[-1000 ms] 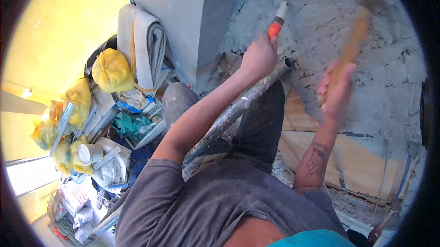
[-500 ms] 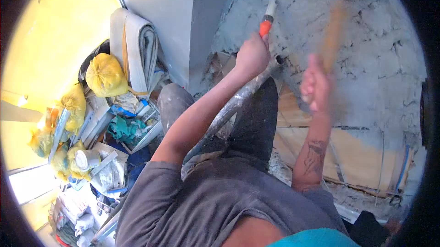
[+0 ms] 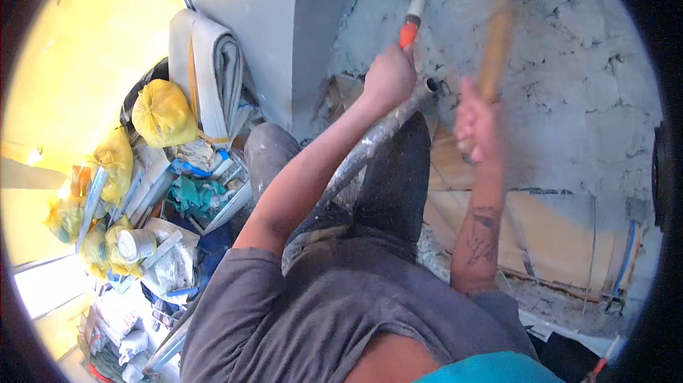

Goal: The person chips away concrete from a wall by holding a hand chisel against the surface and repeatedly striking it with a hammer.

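Observation:
My left hand (image 3: 390, 77) is closed round the orange grip of a chisel (image 3: 408, 27), whose pale shaft points up at the rough grey wall (image 3: 569, 98). Whether its tip touches the wall, I cannot tell. In my right hand (image 3: 480, 121) is the wooden handle of a hammer (image 3: 495, 49), its head raised at the top and blurred. The hammer head is to the right of the chisel and apart from it. Below my left hand the open end of a grey-spattered pipe (image 3: 377, 137) slants up between my legs.
Yellow tied bags (image 3: 163, 113), a folded grey-white roll (image 3: 203, 63), a white tub (image 3: 136, 246) and mixed debris are heaped on the left. A smooth pale panel (image 3: 235, 13) stands behind. Tan boards (image 3: 555, 230) with cracks and strips are at lower right.
The hammer and my right hand have shifted slightly left, nearer the chisel. My left hand and the chisel have moved a little left.

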Action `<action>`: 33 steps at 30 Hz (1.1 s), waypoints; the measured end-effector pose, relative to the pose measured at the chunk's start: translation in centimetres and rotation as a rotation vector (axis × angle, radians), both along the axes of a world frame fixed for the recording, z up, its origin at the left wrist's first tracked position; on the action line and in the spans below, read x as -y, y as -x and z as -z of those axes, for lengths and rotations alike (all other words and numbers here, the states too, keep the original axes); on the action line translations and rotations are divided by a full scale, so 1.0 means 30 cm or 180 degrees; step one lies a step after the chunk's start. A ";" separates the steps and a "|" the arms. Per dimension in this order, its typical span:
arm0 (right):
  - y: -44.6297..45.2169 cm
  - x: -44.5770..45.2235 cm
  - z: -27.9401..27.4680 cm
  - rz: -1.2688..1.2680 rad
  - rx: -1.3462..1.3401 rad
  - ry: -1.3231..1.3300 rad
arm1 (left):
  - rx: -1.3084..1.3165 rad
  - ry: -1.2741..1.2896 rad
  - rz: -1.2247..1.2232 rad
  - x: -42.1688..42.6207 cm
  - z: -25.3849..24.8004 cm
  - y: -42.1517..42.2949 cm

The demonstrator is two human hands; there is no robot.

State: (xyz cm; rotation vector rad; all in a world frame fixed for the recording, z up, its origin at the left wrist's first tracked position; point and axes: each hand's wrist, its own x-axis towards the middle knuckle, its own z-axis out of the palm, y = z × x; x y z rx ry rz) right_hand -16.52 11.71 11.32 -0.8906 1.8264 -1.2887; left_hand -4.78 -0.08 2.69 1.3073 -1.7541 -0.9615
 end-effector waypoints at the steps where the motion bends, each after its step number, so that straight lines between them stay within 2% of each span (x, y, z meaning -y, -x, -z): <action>1: 0.011 -0.020 -0.061 0.0121 0.0362 0.0501 | -0.0008 0.0006 -0.0012 -0.002 -0.001 0.001; 2: 0.020 -0.020 -0.121 0.0209 0.0733 0.1035 | -0.0079 0.0097 -0.0116 0.009 -0.007 -0.004; 4: 0.046 -0.017 -0.220 -0.0653 0.0420 0.2489 | -0.0130 0.0095 -0.0181 -0.004 0.010 -0.004; 5: 0.043 0.016 -0.206 -0.0664 0.0425 0.2485 | -0.0146 0.0077 -0.0154 0.004 0.010 -0.004; 7: 0.038 0.094 -0.122 -0.0703 -0.0506 0.3539 | -0.0171 0.0058 -0.0115 0.006 0.005 -0.002; 8: 0.062 0.124 0.032 -0.0878 -0.0466 0.3247 | -0.0127 -0.0037 -0.0090 0.006 -0.005 -0.006; 10: 0.041 0.122 0.262 -0.0052 0.0158 0.0266 | -0.0071 -0.0156 -0.0064 0.001 -0.001 -0.015; 12: 0.012 0.094 0.271 0.0023 0.0035 -0.0384 | -0.0034 -0.0142 0.0011 0.007 0.007 -0.015; 15: 0.001 0.024 0.052 0.0151 0.0168 -0.0032 | -0.0117 -0.0243 -0.0022 0.006 -0.013 -0.022; 17: 0.031 -0.003 -0.083 0.0346 0.0483 0.0666 | -0.0133 -0.0291 -0.0012 -0.017 0.006 -0.018; 19: 0.048 -0.011 -0.194 -0.0103 0.0074 0.2184 | -0.0172 -0.0263 -0.0037 0.004 -0.002 -0.015; 20: 0.053 0.002 -0.200 -0.0092 0.0071 0.2172 | -0.0165 -0.0286 -0.0031 0.004 -0.003 -0.014; 22: 0.067 0.068 -0.208 -0.1033 0.0598 0.2881 | -0.0159 -0.0310 -0.0010 0.005 -0.002 -0.010; 23: 0.063 0.150 -0.058 -0.0666 -0.1956 0.3509 | -0.0164 -0.0247 -0.0031 0.007 0.001 -0.008; 24: 0.073 0.173 0.110 -0.0321 -0.1669 0.2523 | -0.0172 -0.0189 -0.0060 0.004 0.005 -0.007; 26: 0.025 0.147 0.202 -0.0162 -0.0471 0.0512 | -0.0155 -0.0198 -0.0025 0.003 0.007 -0.021; 27: 0.018 0.118 0.205 -0.0345 0.0409 -0.0481 | -0.0148 -0.0171 -0.0007 0.008 0.000 -0.025; 30: 0.060 0.041 0.068 0.0029 0.0262 -0.0161 | -0.0260 -0.0024 0.0045 0.023 0.020 -0.023; 32: 0.045 -0.002 -0.089 0.0270 0.0125 0.0482 | -0.0259 -0.0107 0.0067 -0.002 0.023 -0.021; 33: 0.031 -0.001 -0.170 0.0260 -0.0022 0.1088 | -0.0272 -0.0112 0.0041 0.013 0.006 -0.024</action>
